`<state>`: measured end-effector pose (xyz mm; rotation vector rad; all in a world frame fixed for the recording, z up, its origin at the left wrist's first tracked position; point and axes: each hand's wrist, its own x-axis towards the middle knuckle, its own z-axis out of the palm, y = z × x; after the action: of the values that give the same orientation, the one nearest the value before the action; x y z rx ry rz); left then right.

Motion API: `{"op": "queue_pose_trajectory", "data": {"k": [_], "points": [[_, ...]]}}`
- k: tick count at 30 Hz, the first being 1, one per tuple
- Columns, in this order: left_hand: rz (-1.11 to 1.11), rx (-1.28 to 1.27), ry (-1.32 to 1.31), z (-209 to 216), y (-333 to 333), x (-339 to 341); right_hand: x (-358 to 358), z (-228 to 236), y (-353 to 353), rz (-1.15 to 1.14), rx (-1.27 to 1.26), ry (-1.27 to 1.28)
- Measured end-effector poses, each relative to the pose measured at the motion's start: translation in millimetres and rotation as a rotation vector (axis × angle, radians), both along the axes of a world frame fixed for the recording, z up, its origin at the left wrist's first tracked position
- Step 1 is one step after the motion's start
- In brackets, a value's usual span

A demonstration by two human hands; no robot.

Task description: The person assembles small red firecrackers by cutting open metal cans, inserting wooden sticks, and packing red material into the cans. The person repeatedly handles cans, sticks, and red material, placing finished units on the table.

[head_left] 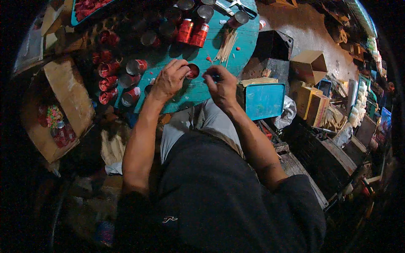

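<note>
My left hand (171, 78) is closed round a red can (193, 71) near the front edge of the green table (181, 101); its round open end shows past my fingers. My right hand (222, 85) is just right of the can, fingers curled together. Whatever they may hold is too dark and small to make out. Beyond my hands, two red cans with pale lids (192, 33) stand side by side. Thin wooden sticks (227, 45) lie in a bundle from an open tin (239, 19), with small red bits near them.
Several red cans (109, 82) lie in a stack on the left, with open tins around them. A teal tray (265, 101) sits close by my right forearm. Cardboard boxes stand at the left (69, 90) and right (309, 67). A red-filled tray (86, 10) is at the far left.
</note>
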<state>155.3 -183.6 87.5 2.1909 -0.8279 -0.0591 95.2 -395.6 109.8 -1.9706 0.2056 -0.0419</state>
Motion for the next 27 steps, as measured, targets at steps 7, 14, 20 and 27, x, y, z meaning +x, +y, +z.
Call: {"op": "queue_pose_trajectory", "data": {"k": [7, 14, 20, 27], "points": [[-0.003, 0.069, -0.112, 3.6, -2.8, 9.3, 26.2, -25.9, -21.4, 0.050, -0.302, -0.082], [-0.131, 0.097, -0.160, 3.7, -9.1, 21.7, 51.6, -96.0, -34.5, 0.331, -0.787, -0.285], [-0.097, 0.131, -0.130, -1.3, -6.1, 21.2, 37.9, -65.3, -21.6, 0.246, -0.509, -0.180], [-0.040, 0.060, -0.009, -15.7, -6.1, 15.9, 42.3, 3.9, -11.6, 0.423, -0.422, -0.252]]}}
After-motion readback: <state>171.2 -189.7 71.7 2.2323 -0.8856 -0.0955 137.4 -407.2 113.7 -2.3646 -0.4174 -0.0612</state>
